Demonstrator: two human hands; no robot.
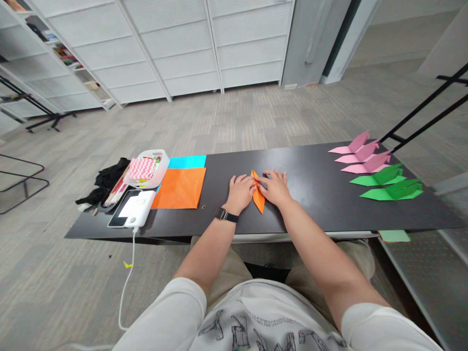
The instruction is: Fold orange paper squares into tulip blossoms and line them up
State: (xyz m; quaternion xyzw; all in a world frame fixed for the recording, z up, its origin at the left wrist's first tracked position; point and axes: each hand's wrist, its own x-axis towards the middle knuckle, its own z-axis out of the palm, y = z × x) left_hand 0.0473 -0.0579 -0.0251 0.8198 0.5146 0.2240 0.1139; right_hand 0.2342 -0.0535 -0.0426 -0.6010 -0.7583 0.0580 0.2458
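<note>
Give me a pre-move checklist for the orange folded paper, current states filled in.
1. Left grip touching the orange folded paper: ok, at its left side.
2. Right grip touching it: ok, at its right side.
3. Creases lined up under the fingers: cannot tell, partly covered.
4. Green folded pieces and pink folded pieces clear of both hands: ok, at the table's right end.
5. Flat orange sheet clear of both hands: ok, to their left.
</note>
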